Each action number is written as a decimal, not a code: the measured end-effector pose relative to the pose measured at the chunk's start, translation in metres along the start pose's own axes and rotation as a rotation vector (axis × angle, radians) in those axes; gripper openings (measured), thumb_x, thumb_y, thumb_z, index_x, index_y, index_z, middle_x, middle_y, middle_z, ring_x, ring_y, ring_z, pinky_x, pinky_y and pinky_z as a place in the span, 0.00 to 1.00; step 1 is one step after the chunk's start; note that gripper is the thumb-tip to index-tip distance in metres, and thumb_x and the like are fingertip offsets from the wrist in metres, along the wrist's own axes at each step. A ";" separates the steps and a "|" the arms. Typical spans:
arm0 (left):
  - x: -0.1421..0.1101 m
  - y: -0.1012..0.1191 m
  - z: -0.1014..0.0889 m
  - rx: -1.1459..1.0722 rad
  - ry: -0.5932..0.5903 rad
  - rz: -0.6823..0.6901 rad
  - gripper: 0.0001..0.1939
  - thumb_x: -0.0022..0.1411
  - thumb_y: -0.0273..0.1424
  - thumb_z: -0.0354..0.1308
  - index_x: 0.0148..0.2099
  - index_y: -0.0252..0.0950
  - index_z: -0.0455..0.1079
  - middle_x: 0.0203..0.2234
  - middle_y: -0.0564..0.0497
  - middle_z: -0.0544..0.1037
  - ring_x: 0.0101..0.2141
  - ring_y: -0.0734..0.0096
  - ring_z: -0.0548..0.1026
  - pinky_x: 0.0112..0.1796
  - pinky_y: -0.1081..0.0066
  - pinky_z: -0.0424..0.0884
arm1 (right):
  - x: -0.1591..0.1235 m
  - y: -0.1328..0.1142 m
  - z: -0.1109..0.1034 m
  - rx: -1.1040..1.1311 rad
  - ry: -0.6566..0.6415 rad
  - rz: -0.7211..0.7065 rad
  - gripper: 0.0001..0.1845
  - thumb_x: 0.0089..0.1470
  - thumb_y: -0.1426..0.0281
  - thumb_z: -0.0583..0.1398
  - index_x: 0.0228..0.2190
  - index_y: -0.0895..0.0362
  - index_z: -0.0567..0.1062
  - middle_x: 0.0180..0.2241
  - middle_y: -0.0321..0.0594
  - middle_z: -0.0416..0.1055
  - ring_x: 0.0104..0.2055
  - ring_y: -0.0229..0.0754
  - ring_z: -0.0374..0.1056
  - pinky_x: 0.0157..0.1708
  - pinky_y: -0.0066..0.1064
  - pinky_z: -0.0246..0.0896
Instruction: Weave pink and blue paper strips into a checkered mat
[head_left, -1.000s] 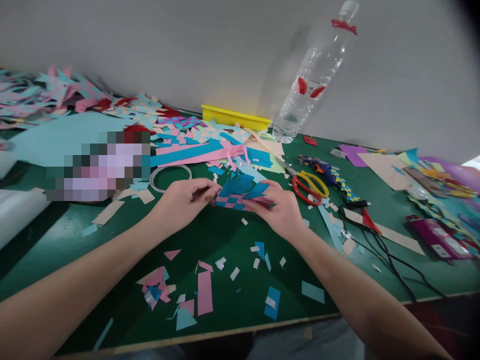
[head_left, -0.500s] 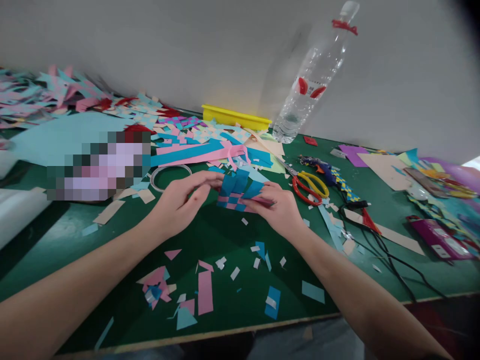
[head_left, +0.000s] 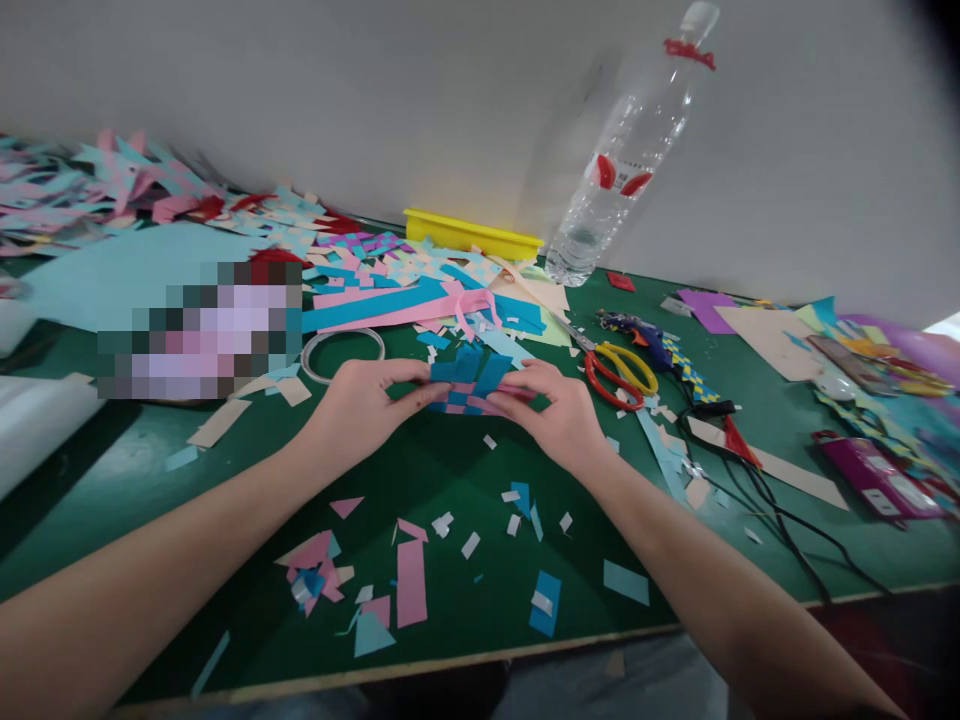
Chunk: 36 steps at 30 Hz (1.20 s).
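Observation:
A small piece of woven paper strips (head_left: 463,396), blue and pink in a checkered pattern, is held up above the green table. Loose blue strip ends (head_left: 480,368) stick up from its top edge. My left hand (head_left: 367,395) pinches its left end between thumb and fingers. At the right end, my right hand (head_left: 551,405) grips it the same way, with pink strips between the fingers. Beyond the hands lie long blue and pink paper strips (head_left: 375,308) and a roll of clear tape (head_left: 305,355). The far side of the weave is hidden.
Scissors (head_left: 615,372) with red and yellow handles lie right of my hands. A water bottle (head_left: 622,170) stands behind, near a yellow tray (head_left: 472,236). Paper scraps (head_left: 411,585) litter the table front (head_left: 480,480). Black cables (head_left: 780,510) and a purple case (head_left: 874,475) are at right.
My left hand has shifted from the upper blue strips to the weave's left end, its thumb now pressing the front. The woven piece has tilted and sits flatter, its strip ends spread apart.

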<state>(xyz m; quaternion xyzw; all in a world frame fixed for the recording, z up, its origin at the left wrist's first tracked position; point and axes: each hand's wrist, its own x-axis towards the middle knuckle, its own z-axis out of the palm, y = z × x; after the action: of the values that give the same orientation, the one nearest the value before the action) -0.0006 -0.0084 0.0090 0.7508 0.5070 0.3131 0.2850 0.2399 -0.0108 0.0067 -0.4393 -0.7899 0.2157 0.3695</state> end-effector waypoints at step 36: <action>-0.004 0.004 0.005 -0.084 0.143 0.087 0.13 0.56 0.46 0.63 0.32 0.44 0.82 0.32 0.51 0.84 0.48 0.53 0.77 0.41 0.64 0.78 | -0.003 -0.010 0.001 -0.067 -0.069 -0.132 0.05 0.60 0.66 0.61 0.36 0.52 0.78 0.35 0.33 0.81 0.35 0.38 0.75 0.63 0.46 0.53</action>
<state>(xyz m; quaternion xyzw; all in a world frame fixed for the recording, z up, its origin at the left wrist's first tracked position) 0.0045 -0.0142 0.0084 0.7352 0.4795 0.3990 0.2653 0.2352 -0.0185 0.0114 -0.3907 -0.8361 0.1795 0.3406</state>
